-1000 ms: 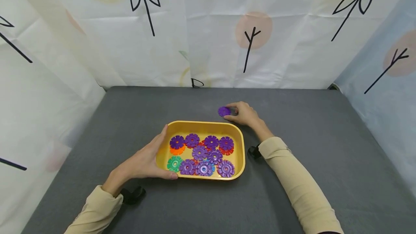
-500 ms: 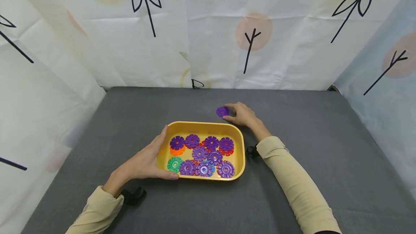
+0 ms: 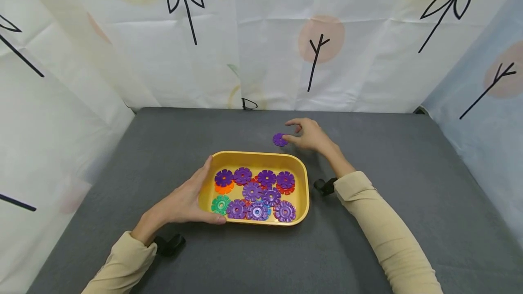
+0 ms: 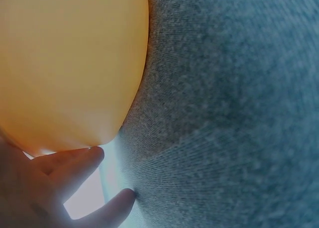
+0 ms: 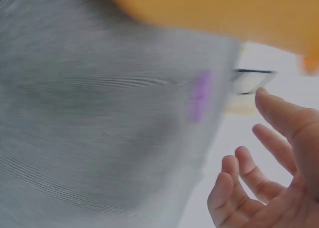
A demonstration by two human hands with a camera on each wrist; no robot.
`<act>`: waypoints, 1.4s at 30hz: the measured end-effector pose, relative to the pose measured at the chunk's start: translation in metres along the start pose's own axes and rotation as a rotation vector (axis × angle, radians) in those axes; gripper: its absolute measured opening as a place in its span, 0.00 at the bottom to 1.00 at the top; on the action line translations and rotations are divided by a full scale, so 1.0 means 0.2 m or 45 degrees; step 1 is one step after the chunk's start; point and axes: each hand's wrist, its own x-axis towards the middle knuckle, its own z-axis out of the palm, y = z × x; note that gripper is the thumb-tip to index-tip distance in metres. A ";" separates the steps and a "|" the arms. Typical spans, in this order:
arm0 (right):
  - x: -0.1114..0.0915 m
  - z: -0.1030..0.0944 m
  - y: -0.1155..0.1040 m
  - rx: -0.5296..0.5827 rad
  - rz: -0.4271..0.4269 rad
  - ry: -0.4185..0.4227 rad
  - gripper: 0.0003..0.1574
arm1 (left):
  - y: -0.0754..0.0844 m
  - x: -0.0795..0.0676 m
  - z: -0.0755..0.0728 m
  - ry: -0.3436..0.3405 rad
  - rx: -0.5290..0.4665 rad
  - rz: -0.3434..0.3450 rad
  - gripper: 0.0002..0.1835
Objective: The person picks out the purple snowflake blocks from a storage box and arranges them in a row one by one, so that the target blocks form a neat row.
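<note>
On the grey cloth-like table top [image 3: 229, 262], just past the far edge of the shallow yellow plastic tray [image 3: 261, 160], lies one flat purple plastic flower disc [image 3: 278, 140]. A moment ago the right hand [image 3: 310, 135] had this disc pinched between its thumb and fingers. Now the thumb and fingers have come apart, and the hand has lifted a bit. That seems to mean the disc has been let go and rests on the table by itself. From the head view, the thumb tip covers a bit of its edge, but the right wrist view shows a gap, so they look apart.

The left hand [image 3: 184, 203] has not let go. It holds the left end of the tray, with its thumb on the near edge and its fingers round the far corner.

The lone disc is round, with little cuts around its edge, like petals. In the right wrist view it is only a blurry purple strip, so its middle is hard to see. It looks much like the shiny purple flower discs [image 3: 284, 212] in the tray. Those lie there with a green flower disc [image 3: 220, 205], an orange flower disc [image 3: 223, 189] and some red ones peeking out.
</note>
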 end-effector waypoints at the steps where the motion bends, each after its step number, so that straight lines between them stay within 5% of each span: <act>1: -0.02 -0.03 -0.03 0.015 -0.017 0.013 0.32 | 0.00 0.00 0.00 0.004 -0.001 0.007 0.77; 9: -0.11 -0.14 -0.33 0.153 -0.216 0.070 0.28 | -0.01 -0.01 0.00 0.021 -0.011 -0.001 0.77; 20: -0.08 0.04 -0.59 0.264 -0.498 0.070 0.24 | 0.03 0.01 0.02 -0.002 -0.029 0.006 0.76; 30: -0.10 0.28 -0.60 0.306 -0.552 -0.179 0.24 | 0.06 0.01 0.05 -0.018 -0.016 0.018 0.76; 36: -0.10 0.39 -0.55 0.227 -0.510 -0.379 0.25 | 0.07 0.02 0.05 -0.025 0.003 -0.007 0.76; 42: -0.08 0.44 -0.52 0.111 -0.550 -0.439 0.28 | 0.07 0.02 0.05 -0.022 0.018 -0.013 0.77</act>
